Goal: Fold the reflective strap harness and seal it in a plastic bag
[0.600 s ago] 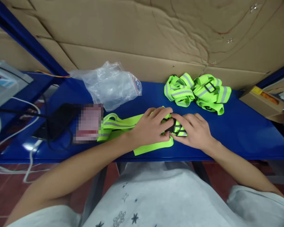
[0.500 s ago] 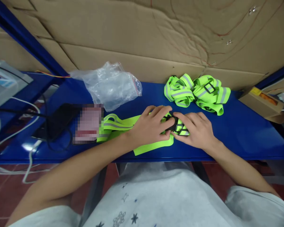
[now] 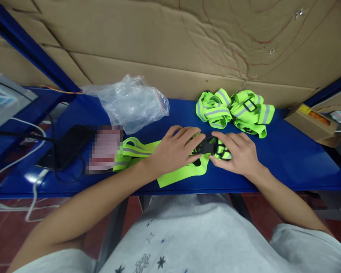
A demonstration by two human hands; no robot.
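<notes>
Near the table's front edge, at its middle: left hand and right hand both pressed on a neon green reflective strap, fingers closed on its black buckle from either side. Toward the left edge, strap's free loops beside a black device. Along the back edge, a clear plastic bag and two bundled straps.

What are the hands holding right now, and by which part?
Both hands, left hand and right hand, grip the green reflective strap at its black buckle, one on each side of it.
</notes>
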